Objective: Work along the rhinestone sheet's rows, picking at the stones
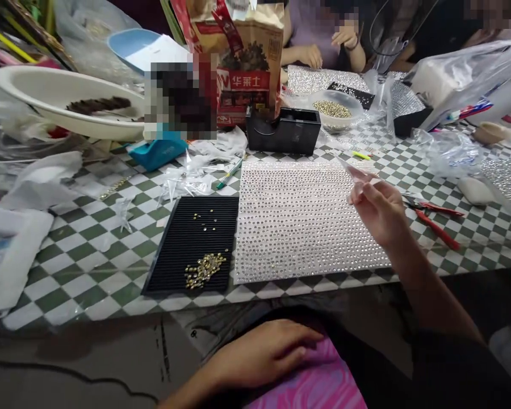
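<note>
My left hand [266,352] lies flat on my lap, fingers stretched out over pink and purple swirled cloth [310,380]. It holds nothing that I can see. Above the right side of a white sheet covered in rows of small rhinestones [298,227], my right hand [378,207] is closed in a pinch. A thin, pale, translucent strip [352,170] sticks out from its fingertips; its exact kind is unclear. Left of the sheet lies a black ridged tray [174,244] with a pile of loose gold rhinestones [204,270] and several scattered ones.
Red-handled pliers [436,227] lie right of my right hand. Behind the sheet stand a black tape dispenser [283,130], a paper food bag [251,62] and a bowl of gold beads [334,108]. A white basin [68,105] is at left. Across the table, another person's hands [310,57] are visible.
</note>
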{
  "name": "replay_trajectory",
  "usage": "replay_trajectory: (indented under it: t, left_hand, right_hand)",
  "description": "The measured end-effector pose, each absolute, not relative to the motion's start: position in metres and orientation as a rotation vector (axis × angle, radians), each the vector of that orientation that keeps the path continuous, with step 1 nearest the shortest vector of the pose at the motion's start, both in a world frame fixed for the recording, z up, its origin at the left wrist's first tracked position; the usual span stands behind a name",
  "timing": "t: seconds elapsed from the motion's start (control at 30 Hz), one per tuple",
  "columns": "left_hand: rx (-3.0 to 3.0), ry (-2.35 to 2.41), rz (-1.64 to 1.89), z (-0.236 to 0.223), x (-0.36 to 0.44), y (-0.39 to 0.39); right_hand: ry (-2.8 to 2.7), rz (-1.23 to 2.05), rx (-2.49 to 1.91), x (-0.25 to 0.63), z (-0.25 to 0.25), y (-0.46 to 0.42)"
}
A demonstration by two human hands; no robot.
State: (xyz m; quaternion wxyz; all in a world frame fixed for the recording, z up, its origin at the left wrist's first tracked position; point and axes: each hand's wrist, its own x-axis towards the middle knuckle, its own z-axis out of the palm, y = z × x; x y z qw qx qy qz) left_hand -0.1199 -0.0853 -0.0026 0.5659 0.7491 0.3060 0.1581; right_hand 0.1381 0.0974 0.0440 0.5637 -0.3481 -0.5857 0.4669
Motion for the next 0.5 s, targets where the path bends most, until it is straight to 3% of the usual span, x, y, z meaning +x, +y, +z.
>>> replay_trajectory:
  t: [0.07,0.23,0.5]
  left_hand:
    - [1.717,0.501,0.493,0.016,-0.114,-0.075]
    - [1.576,0.860,1.368,0.035,-0.077,-0.023]
    - [1.569,0.820,1.520,0.028,-0.047,-0.022]
  right_hand:
    - [-1.346,1.132,-0.801,0.127,0.043,0.074]
    - [-1.252,1.157,-0.776,0.102,0.038,0.020]
    - [-0.987,1.113,-0.856,0.075,0.031,-0.018]
